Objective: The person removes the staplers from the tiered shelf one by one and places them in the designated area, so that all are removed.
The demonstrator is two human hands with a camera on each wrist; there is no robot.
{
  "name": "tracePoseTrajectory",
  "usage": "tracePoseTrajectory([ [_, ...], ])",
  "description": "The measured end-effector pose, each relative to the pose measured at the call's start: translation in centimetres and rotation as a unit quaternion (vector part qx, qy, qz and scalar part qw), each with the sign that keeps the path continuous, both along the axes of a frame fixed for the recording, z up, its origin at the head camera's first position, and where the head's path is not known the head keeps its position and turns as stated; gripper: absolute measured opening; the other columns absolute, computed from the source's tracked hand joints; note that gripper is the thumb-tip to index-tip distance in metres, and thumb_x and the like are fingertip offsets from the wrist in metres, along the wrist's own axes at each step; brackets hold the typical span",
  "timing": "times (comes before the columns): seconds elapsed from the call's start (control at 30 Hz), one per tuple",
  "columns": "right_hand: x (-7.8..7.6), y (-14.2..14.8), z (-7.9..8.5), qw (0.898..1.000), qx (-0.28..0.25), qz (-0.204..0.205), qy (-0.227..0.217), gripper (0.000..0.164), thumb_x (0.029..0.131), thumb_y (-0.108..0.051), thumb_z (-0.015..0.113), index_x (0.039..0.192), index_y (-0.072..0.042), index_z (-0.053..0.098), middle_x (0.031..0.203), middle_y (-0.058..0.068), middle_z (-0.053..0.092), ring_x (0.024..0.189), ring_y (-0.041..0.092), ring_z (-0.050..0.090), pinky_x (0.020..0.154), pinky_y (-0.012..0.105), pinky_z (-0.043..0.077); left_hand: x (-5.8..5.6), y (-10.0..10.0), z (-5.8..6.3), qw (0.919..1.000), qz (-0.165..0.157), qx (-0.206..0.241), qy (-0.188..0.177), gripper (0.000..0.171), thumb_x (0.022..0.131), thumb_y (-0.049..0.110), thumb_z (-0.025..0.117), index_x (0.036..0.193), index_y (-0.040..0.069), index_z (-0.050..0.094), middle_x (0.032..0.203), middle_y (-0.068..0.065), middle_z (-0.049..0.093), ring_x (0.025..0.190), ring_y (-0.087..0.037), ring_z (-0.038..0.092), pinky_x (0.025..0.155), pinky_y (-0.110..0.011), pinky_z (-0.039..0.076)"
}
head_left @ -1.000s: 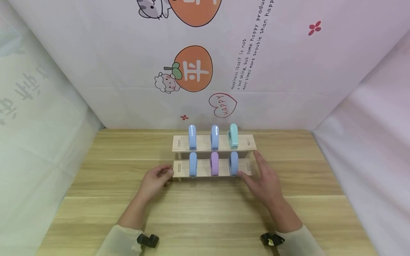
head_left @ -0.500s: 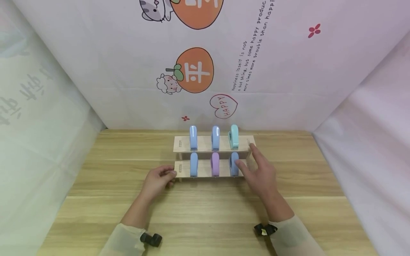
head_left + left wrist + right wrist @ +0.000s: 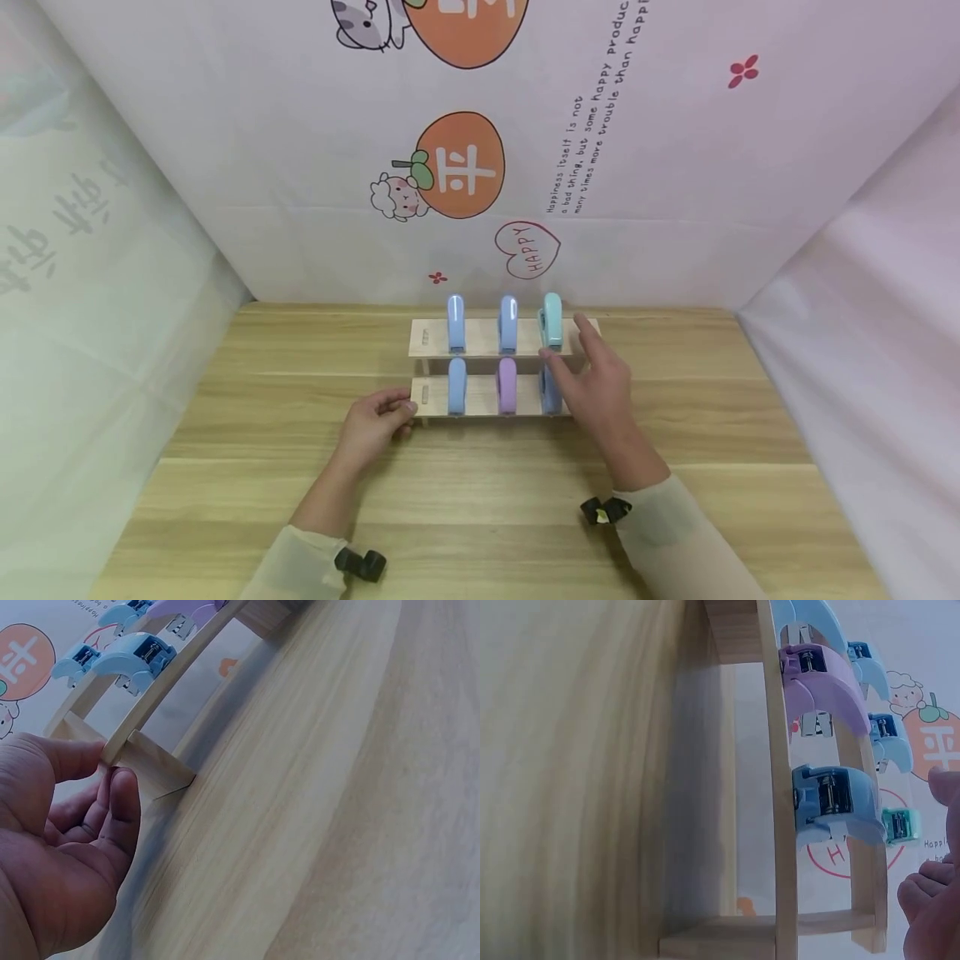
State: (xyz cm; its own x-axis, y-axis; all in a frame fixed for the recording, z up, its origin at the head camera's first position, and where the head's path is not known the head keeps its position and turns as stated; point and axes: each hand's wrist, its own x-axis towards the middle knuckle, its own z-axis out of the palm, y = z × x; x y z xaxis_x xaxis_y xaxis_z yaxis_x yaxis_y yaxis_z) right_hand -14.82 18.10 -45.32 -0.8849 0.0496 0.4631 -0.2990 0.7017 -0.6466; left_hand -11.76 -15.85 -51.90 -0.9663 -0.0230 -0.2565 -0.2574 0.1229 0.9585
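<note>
A two-step wooden rack (image 3: 483, 397) carries two rows of small staplers. My left hand (image 3: 373, 427) pinches the front board's left end between thumb and fingers, seen close up in the left wrist view. My right hand (image 3: 600, 387) hovers over the rack's right end, thumb and index finger spread around the teal stapler (image 3: 551, 321) on the back step. Under that hand, a darker blue stapler (image 3: 550, 392) is partly covered in the head view; the right wrist view shows it whole. A purple stapler (image 3: 507, 386) and a light blue stapler (image 3: 457, 386) share the front step.
Two more blue staplers (image 3: 456, 323) stand on the back step, left of the teal one. Behind the wooden table (image 3: 480, 517) rises a white printed curtain (image 3: 645, 167). White cloth hangs at both sides.
My right hand has moved up and left from the front step's right end to the teal stapler. My left hand keeps its pinch on the rack. The head view has shifted slightly.
</note>
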Motion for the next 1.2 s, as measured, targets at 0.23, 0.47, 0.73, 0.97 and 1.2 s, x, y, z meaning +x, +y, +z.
tracePoseTrajectory([
  [0.23, -1.5, -0.7, 0.2, 1.0, -0.009, 0.008, 0.018, 0.067, 0.093, -0.032, 0.081, 0.152, -0.013, 0.053, 0.143, 0.017, 0.062, 0.128, 0.036, 0.062, 0.101, 0.05, 0.057, 0.2, 0.1, 0.3, 1.0, 0.006, -0.001, 0.005, 0.041, 0.095, 0.013, 0.077, 0.13, -0.005, 0.066, 0.108, -0.013, 0.073, 0.087, -0.024, 0.071, 0.076, -0.031, 0.065],
  [0.47, -2.2, -1.3, 0.5, 1.0, -0.022, 0.008, -0.003, 0.067, 0.093, -0.027, 0.081, 0.152, -0.009, 0.052, 0.143, 0.02, 0.06, 0.13, 0.036, 0.06, 0.103, 0.047, 0.055, 0.3, 0.2, 0.4, 1.0, 0.005, -0.001, 0.003, 0.04, 0.095, 0.014, 0.078, 0.129, -0.003, 0.067, 0.11, -0.014, 0.073, 0.088, -0.025, 0.071, 0.078, -0.031, 0.064],
  [0.73, -2.7, -1.6, 0.7, 0.999, -0.032, 0.007, -0.001, 0.062, 0.094, -0.018, 0.08, 0.146, 0.002, 0.054, 0.139, 0.027, 0.061, 0.125, 0.039, 0.062, 0.099, 0.044, 0.058, 0.2, 0.2, -0.2, 1.0, 0.006, 0.006, 0.002, 0.038, 0.094, 0.011, 0.077, 0.129, -0.003, 0.068, 0.111, -0.014, 0.072, 0.09, -0.022, 0.071, 0.08, -0.031, 0.065],
  [0.97, -2.6, -1.6, 0.9, 0.999, -0.022, -0.007, -0.035, 0.059, 0.098, -0.022, 0.074, 0.149, -0.003, 0.053, 0.142, 0.023, 0.06, 0.13, 0.036, 0.06, 0.1, 0.045, 0.057, 0.2, 0.3, -0.1, 0.9999, 0.009, 0.013, 0.0, 0.038, 0.094, 0.01, 0.077, 0.129, -0.003, 0.068, 0.11, -0.014, 0.072, 0.092, -0.022, 0.071, 0.08, -0.03, 0.065],
  [1.2, -2.8, -1.4, 0.7, 1.0, -0.02, -0.016, -0.014, 0.05, 0.098, -0.017, 0.072, 0.145, -0.005, 0.06, 0.133, 0.022, 0.066, 0.121, 0.036, 0.066, 0.096, 0.049, 0.058, 0.1, 0.1, -0.1, 0.9999, 0.007, 0.014, -0.006, 0.039, 0.095, 0.012, 0.077, 0.13, -0.002, 0.067, 0.111, -0.013, 0.072, 0.091, -0.023, 0.071, 0.08, -0.03, 0.064],
])
